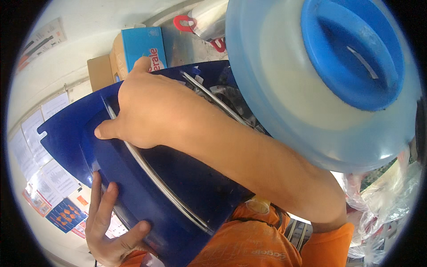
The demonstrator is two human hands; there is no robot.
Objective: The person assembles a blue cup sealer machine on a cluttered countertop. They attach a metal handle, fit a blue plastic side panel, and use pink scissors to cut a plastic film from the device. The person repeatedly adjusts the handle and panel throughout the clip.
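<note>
Pale wall point(84, 35) across upper left, papered with sheets point(33, 147) and colourful posters point(62, 213) down left edge. Cardboard boxes point(101, 70) at top centre. Crumpled clear plastic point(382, 209) at lower right. Bright, even light.
</note>
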